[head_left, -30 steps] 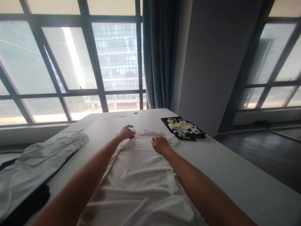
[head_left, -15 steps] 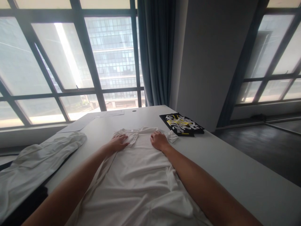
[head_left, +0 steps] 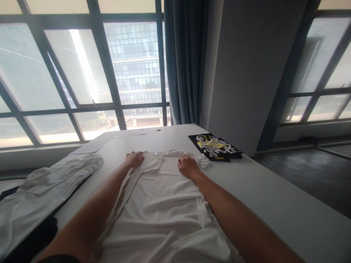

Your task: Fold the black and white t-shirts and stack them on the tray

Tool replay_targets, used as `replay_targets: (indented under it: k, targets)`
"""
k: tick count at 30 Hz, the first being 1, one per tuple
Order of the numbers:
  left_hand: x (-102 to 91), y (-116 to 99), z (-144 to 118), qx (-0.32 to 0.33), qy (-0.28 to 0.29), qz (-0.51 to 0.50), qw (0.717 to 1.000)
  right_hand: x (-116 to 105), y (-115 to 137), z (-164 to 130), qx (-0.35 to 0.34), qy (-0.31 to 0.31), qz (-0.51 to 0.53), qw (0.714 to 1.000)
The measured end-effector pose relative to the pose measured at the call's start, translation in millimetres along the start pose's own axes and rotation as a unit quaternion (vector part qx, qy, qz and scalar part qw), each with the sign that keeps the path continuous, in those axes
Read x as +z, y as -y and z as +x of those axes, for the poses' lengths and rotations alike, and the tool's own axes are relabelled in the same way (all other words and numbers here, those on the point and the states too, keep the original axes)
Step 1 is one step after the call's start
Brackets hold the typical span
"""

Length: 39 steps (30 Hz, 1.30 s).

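Observation:
A white T-shirt (head_left: pixel 164 204) lies spread lengthwise on the white table (head_left: pixel 263 197), collar end away from me. My left hand (head_left: pixel 134 159) rests on its far left shoulder corner, fingers curled over the cloth edge. Palm down on the far right shoulder lies my right hand (head_left: pixel 188 166), next to a folded-in sleeve (head_left: pixel 204 162). Both forearms stretch over the shirt's sides.
A folded black garment with white and yellow print (head_left: pixel 215 147) lies at the far right of the table. A crumpled white garment (head_left: pixel 46 186) over dark cloth sits at the left. Paper sheets (head_left: pixel 93 146) lie near the window. The table's right edge drops to a dark floor.
My left hand has shifted left along the collar end to the shirt's left shoulder corner, and the shoulder area now lies flatter. My right hand has stayed in place.

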State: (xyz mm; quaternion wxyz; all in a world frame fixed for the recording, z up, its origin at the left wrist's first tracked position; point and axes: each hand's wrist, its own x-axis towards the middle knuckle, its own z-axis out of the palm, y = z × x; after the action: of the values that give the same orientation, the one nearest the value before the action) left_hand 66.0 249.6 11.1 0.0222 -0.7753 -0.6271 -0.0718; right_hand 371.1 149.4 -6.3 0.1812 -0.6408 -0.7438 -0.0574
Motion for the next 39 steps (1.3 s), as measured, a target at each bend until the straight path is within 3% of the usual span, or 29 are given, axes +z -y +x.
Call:
replay_targets:
  k: [11, 23, 26, 29, 32, 34, 39]
  targets:
    - [-5.7, 35, 37, -0.051, 0.008, -0.023, 0.998, 0, -1, 1, 0.013, -0.002, 0.015, 1.0]
    - [-14.3, 62, 29, -0.091, -0.003, -0.03, 0.995, 3, -2, 2, 0.013, -0.009, 0.025, 1.0]
    - [-16.3, 59, 21, -0.075, -0.035, 0.004, 0.997, 3, -2, 2, 0.012, -0.008, 0.025, 1.0]
    - [-14.4, 43, 10, -0.005, -0.071, 0.037, 0.997, 4, -2, 2, 0.012, -0.009, 0.025, 1.0]
    - [-5.0, 23, -5, 0.12, -0.039, 0.013, 0.992, 4, -3, 3, 0.011, -0.009, 0.021, 1.0]
    - [4.9, 12, -15, 0.17, 0.005, -0.014, 0.985, 5, -3, 3, 0.011, -0.008, 0.017, 1.0]
    - [22.3, -2, -30, 0.097, 0.077, -0.036, 0.992, 8, -2, 2, 0.007, -0.008, 0.014, 1.0]
